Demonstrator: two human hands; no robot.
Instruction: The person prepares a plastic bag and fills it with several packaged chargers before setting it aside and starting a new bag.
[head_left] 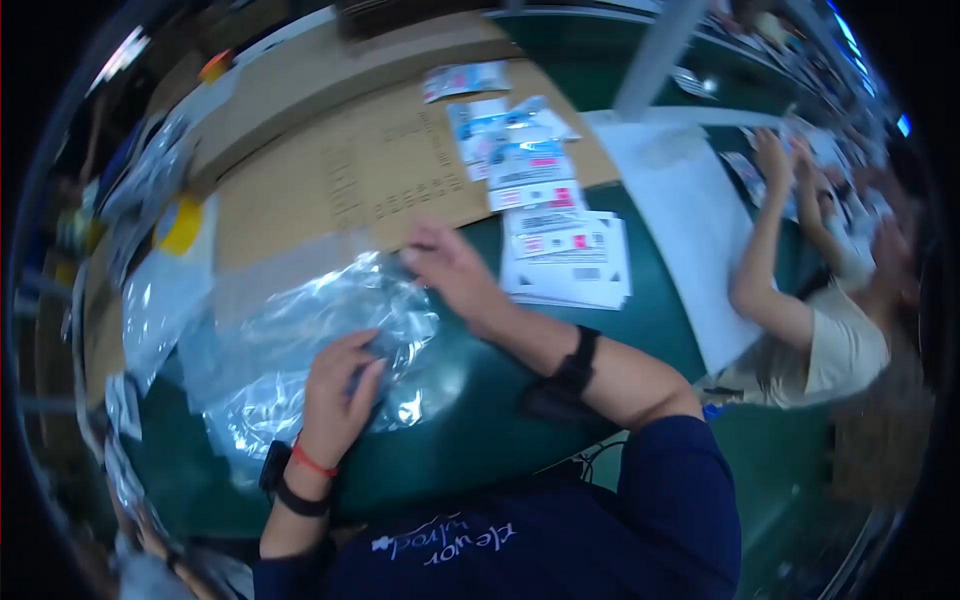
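Clear plastic bags lie in a crinkled, shiny layer on the green tabletop in front of me. My left hand rests on their near side, its thumb held apart from the fingers; I see nothing gripped in it. At the far right edge of the plastic, my right hand has its fingers drawn together. Whatever may be between those fingertips is blurred. Just right of that hand lies a stack of white printed sheets. Small blue and white printed packets overlap in a row beyond the sheets.
A large cardboard sheet covers the far part of the green table. A yellow tape roll sits at the left, beside more clear plastic. Across a white board at right, another person works with raised hands.
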